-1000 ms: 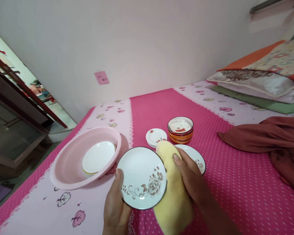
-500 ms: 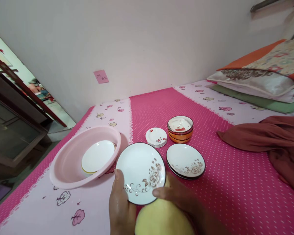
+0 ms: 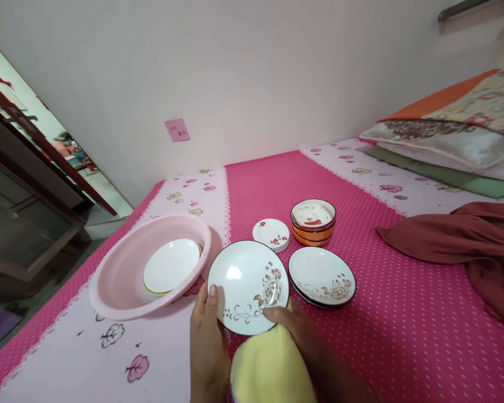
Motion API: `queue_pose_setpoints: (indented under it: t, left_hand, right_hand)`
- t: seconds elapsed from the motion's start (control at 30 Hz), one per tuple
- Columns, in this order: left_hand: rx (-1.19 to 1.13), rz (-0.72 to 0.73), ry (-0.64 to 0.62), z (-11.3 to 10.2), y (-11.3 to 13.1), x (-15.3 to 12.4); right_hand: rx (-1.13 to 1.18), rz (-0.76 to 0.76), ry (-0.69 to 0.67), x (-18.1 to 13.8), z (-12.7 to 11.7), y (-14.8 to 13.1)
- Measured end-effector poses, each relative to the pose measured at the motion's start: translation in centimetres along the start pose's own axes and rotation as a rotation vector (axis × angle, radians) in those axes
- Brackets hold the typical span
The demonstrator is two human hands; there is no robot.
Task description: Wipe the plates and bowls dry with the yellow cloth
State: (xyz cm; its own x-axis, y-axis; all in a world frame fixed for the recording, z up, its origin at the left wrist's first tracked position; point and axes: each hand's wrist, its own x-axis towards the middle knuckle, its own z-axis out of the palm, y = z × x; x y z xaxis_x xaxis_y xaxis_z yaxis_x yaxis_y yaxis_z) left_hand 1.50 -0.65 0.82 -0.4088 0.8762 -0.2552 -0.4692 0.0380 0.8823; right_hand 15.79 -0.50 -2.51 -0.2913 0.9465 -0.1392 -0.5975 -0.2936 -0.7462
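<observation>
2 hands meet over 1 dish in the head view. Our left hand (image 3: 208,341) pinches the flowered plate (image 3: 246,285) at its near left rim, thumb flat on the white face and fingers hidden beneath. The plate is tilted toward us, just above the pink bedspread (image 3: 403,336). Our right hand (image 3: 296,330) rests a thumb tip on the near right rim. The yellow cloth (image 3: 271,369) is bunched against that hand, but we cannot tell whether its hidden fingers clasp it. Just right of the held plate lies a matching plate (image 3: 321,277), with small saucers (image 3: 271,234) and orange bowls (image 3: 313,222) behind. To the left, a pink basin (image 3: 121,280) holds a white plate (image 3: 171,266).
</observation>
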Motion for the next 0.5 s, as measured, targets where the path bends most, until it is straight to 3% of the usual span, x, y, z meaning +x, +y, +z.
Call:
queue_pose_setpoints:
  t: [0.1,0.2,0.33,0.4,0.5]
  left_hand:
    - [0.202,0.132,0.051,-0.4,0.7,0.5]
    - [0.194,0.128,-0.029,-0.6,0.6,0.8]
    - [0.202,0.141,0.040,0.1,0.1,-0.3]
    - [0.118,0.111,-0.065,0.9,0.0,-1.6]
    - [-0.013,0.024,-0.284,1.7,-0.3,-3.3]
  right_hand:
    - [-0.107,-0.069,0.067,0.3,-0.7,-0.4]
    - [-0.158,-0.127,0.097,0.7,-1.2,-0.4]
    - [-0.395,-0.287,0.233,1.2,-1.9,1.0]
    - [-0.659,-0.472,0.310,1.4,-2.3,2.0]
    - [-1.098,-0.779,0.305,1.2,-2.3,2.9]
